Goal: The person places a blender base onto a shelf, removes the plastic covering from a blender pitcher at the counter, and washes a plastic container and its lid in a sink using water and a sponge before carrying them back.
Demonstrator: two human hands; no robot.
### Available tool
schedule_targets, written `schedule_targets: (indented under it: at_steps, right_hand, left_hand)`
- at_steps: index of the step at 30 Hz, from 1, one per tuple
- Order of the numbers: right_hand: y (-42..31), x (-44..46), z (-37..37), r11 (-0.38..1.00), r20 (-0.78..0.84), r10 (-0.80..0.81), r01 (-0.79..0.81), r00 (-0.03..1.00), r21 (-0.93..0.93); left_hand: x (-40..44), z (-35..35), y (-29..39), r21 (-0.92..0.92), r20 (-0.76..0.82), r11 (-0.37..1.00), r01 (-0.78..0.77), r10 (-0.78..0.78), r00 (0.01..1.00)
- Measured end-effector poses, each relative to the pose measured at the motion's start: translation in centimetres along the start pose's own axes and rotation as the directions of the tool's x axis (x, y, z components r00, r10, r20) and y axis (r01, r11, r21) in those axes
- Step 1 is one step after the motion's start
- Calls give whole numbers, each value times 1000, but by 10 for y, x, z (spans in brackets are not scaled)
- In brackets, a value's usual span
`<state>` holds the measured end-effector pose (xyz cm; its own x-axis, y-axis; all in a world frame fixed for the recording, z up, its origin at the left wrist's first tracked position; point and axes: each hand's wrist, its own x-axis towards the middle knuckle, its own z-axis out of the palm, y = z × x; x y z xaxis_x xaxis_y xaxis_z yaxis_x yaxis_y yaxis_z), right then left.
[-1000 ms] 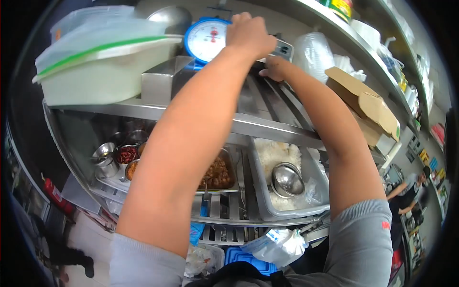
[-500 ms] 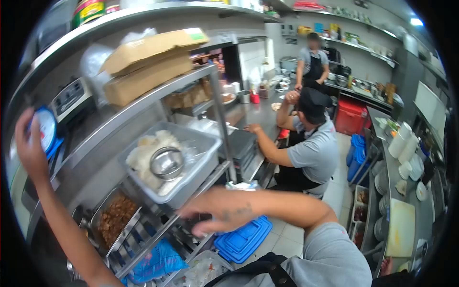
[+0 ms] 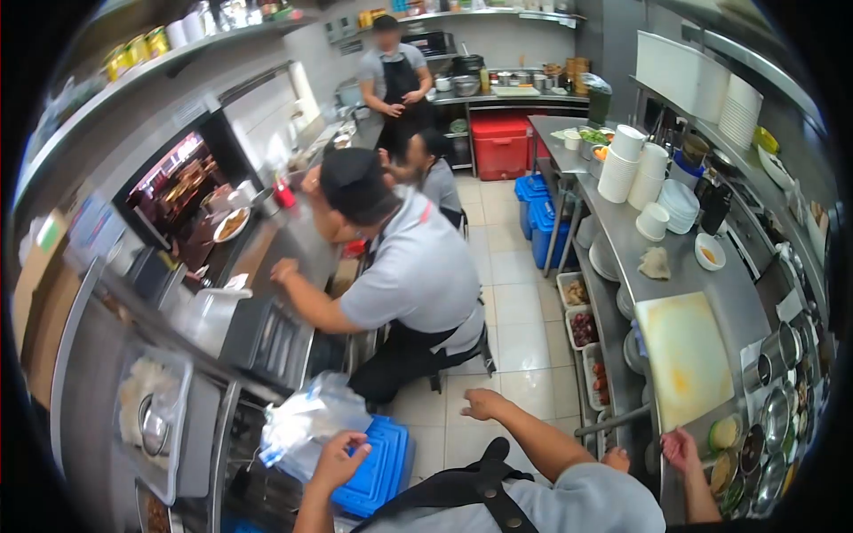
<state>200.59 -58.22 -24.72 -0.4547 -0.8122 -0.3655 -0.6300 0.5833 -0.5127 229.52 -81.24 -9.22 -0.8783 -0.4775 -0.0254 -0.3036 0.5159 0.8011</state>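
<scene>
- One camera in here, riding on the person's head, looking forward and down along the tiled floor (image 3: pixel 524 346) of the aisle
- It sits close above the wearer's own apron strap (image 3: pixel 490 495), so the left hand (image 3: pixel 338 457) and right hand (image 3: pixel 484 406) come in near, at the bottom
- It faces toward the red cooler (image 3: pixel 499 147), well off at the far end
- The grey tub (image 3: pixel 197 444) falls at its left side, the cutting board (image 3: pixel 684 355) at its right
- Its view is wide, bending straight edges and darkening at the corners
</scene>
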Motion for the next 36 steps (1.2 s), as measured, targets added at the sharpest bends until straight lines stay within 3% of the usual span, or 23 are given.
schedule_targets:
  at_steps: [1, 3, 4, 6, 7, 9, 11, 12, 14, 15, 16, 18, 20, 24, 29, 32, 34, 36]
  right_hand:
    - [27, -7, -8, 997, 37, 75, -76, 996, 23]
    - [73, -18, -17, 986, 73, 157, -160, 985, 41]
    - [94, -24, -22, 985, 64, 155, -160, 986, 68]
    - [133, -36, -30, 974, 85, 195, -203, 977, 100]
    - [151, -41, -32, 965, 85, 215, -225, 973, 132]
    - [178, -48, -37, 954, 93, 240, -252, 966, 161]
    - [188, -56, -53, 896, 58, 311, -313, 949, 315]
    - [200, -50, -56, 901, 61, 310, -314, 949, 298]
    - [222, -38, -56, 880, 13, 270, -252, 963, 402]
    - [231, -32, -61, 917, -64, 191, -155, 979, 368]
    - [235, -27, -73, 920, -47, 195, -166, 980, 354]
    - [231, -17, -121, 806, -9, 285, -235, 958, 543]
    - [245, 4, -157, 806, -1, 291, -244, 957, 538]
    - [307, 58, -236, 831, -63, 346, -275, 936, 483]
    - [392, 95, -321, 852, -81, 431, -376, 899, 364]
    - [406, 112, -395, 797, -105, 516, -431, 850, 423]
    - [434, 127, -408, 780, -224, 537, -377, 813, 499]
    - [447, 144, -426, 785, -239, 595, -491, 767, 379]
  left_hand:
    - [16, 24, -20, 35, 156, 999, 9, -14, 988]
    - [39, 70, -48, 291, 383, 951, 104, -215, 898]
    - [47, 91, -70, 287, 392, 954, 88, -201, 898]
    - [66, 131, -104, 494, 655, 860, -126, -272, 705]
    - [87, 147, -100, 484, 667, 864, -141, -260, 698]
    - [119, 173, -93, 432, 806, 901, -32, -369, 463]
    - [167, 196, -66, 453, 793, 889, -75, -362, 491]
    - [196, 211, -60, 456, 782, 881, -123, -331, 528]
    - [257, 235, 7, 548, 750, 782, -296, -304, 588]
    - [290, 253, 31, 529, 769, 768, -362, -252, 588]
    - [322, 273, 53, 506, 787, 751, -424, -201, 583]
    - [375, 310, 109, 338, 826, 809, -481, -10, 563]
    - [431, 348, 153, 156, 852, 878, -453, 113, 511]
    - [545, 428, 204, -66, 815, 882, -467, 318, 484]
    - [670, 440, 278, -104, 858, 903, -418, 293, 421]
    - [734, 467, 270, -148, 804, 902, -406, 349, 481]
    - [763, 457, 277, -90, 810, 926, -366, 282, 515]
    - [792, 452, 274, -44, 815, 937, -347, 234, 530]
